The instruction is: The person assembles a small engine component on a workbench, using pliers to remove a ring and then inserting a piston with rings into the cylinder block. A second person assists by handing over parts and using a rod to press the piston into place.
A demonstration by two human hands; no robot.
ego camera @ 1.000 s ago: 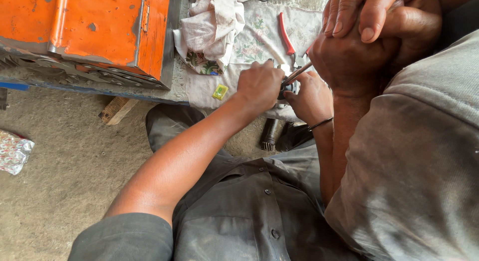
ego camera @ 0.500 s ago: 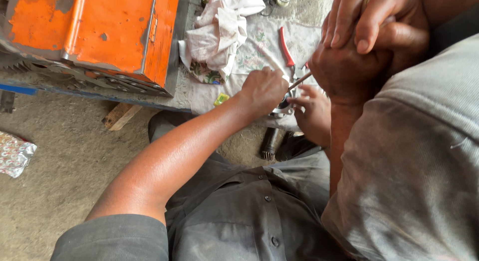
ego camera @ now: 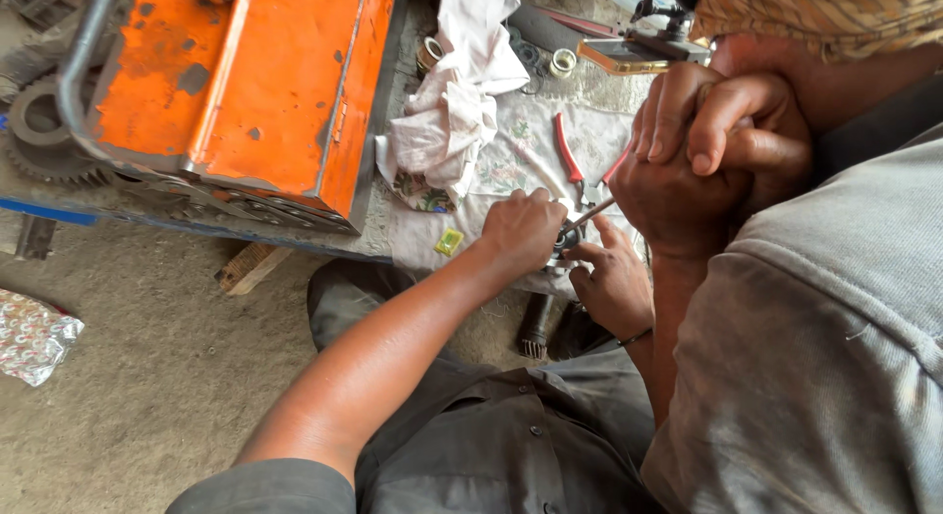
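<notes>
Seen from above, a person's left hand (ego camera: 524,229) and right hand (ego camera: 614,283) close around a small dark metal part (ego camera: 566,241) at the near edge of a desk (ego camera: 393,241) covered with a patterned cloth (ego camera: 511,160). A thin metal rod (ego camera: 587,216) touches the part. Red-handled pliers (ego camera: 570,160) lie just beyond. A crumpled white rag (ego camera: 457,101) sits beside an orange metal box (ego camera: 246,91) on the left. Another person's clasped hands (ego camera: 707,150) hover at right.
</notes>
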